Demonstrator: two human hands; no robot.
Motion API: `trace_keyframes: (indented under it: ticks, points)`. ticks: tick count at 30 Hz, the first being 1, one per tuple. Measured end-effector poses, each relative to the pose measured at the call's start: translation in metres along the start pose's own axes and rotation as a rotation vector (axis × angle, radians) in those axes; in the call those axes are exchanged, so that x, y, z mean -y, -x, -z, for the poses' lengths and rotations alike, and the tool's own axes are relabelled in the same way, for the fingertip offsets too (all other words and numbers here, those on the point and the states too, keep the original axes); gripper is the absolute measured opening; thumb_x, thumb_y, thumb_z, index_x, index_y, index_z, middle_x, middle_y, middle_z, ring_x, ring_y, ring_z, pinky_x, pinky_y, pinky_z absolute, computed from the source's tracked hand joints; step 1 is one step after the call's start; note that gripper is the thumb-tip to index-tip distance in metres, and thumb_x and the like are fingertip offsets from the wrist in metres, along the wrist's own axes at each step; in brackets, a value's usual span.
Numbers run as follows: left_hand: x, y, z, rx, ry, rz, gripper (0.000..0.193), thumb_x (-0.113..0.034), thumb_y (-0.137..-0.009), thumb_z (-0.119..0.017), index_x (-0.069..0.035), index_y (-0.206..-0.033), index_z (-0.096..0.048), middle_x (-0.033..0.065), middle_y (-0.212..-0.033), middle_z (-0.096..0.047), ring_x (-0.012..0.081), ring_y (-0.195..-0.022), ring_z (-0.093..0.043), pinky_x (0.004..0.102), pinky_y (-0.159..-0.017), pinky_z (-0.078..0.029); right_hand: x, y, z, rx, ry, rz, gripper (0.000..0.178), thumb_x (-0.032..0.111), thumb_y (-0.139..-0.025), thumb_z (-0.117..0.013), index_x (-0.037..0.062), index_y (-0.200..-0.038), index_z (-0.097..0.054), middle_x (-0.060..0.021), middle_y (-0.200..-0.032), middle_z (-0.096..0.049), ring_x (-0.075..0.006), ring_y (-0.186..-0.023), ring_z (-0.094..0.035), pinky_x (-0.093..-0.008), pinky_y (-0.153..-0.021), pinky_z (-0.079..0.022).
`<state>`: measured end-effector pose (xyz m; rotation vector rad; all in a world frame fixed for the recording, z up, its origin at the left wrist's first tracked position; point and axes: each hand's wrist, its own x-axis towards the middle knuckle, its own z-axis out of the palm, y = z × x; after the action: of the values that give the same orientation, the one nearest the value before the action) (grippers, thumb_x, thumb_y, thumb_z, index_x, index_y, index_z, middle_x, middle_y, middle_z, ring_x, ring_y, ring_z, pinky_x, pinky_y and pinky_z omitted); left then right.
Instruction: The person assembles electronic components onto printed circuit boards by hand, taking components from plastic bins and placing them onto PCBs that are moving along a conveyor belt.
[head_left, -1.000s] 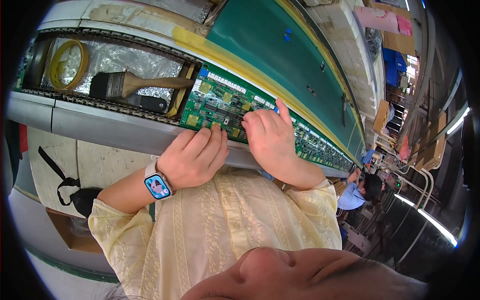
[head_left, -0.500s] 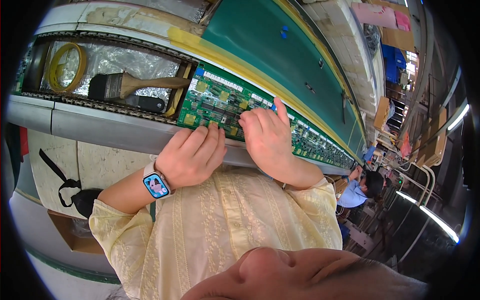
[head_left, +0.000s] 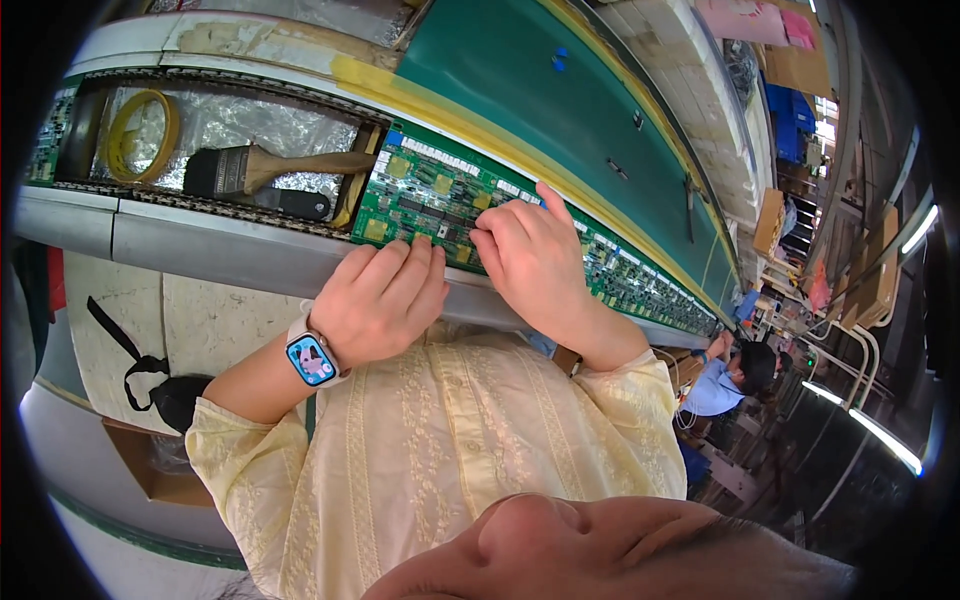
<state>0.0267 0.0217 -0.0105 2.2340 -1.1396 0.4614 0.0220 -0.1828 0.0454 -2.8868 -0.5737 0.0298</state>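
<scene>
A green circuit board (head_left: 408,186) sits in the conveyor rails in front of me, with white connectors along its far side and yellow tape squares on it. Fingertips of my left hand (head_left: 380,300) rest on its near edge, the fingers stretched out side by side and the thumb hidden. Over the board's right part, my right hand (head_left: 538,262) is bent into a pinch, its little finger raised. Whatever lies between the pinching fingertips, if anything, is too small to make out. Further boards (head_left: 640,290) run on to the right in the same track.
Left of the board, a yellow tape roll (head_left: 172,135), a wooden-handled brush (head_left: 270,166) and a black-handled tool (head_left: 303,204) lie between the rails. Beyond is a green mat (head_left: 500,70) with small blue and dark parts. A co-worker (head_left: 722,385) works further right.
The right hand's fingers have shifted slightly left and lower over the board. The left hand stays at the near edge, and the whole view has shifted a little.
</scene>
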Motion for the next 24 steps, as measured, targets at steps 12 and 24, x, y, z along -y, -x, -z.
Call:
trace_keyframes:
  ticks: [12, 24]
  points:
    - [-0.002, -0.004, 0.001, -0.010, 0.009, 0.019, 0.030, -0.020, -0.080, -0.068, 0.001, -0.101, -0.068, 0.0117, -0.100, -0.066, 0.0228, -0.088, -0.061, 0.0333, -0.070, -0.049, -0.003, 0.000, -0.003, -0.066, 0.046, 0.053, 0.014, 0.011, -0.076, -0.071, 0.0055, -0.086, -0.062, -0.0074, -0.082, -0.061, -0.0250, -0.080, -0.062, -0.0483, -0.097, -0.044]
    - [-0.003, -0.003, 0.002, -0.054, 0.005, -0.001, 0.028, -0.013, -0.076, -0.070, -0.002, -0.102, -0.069, 0.0096, -0.102, -0.068, 0.0237, -0.086, -0.064, 0.0354, -0.074, -0.051, -0.001, 0.033, 0.016, -0.182, -0.273, 0.065, 0.017, 0.004, -0.078, -0.069, 0.0071, -0.094, -0.066, -0.0068, -0.081, -0.062, -0.0257, -0.078, -0.063, -0.0448, -0.096, -0.045]
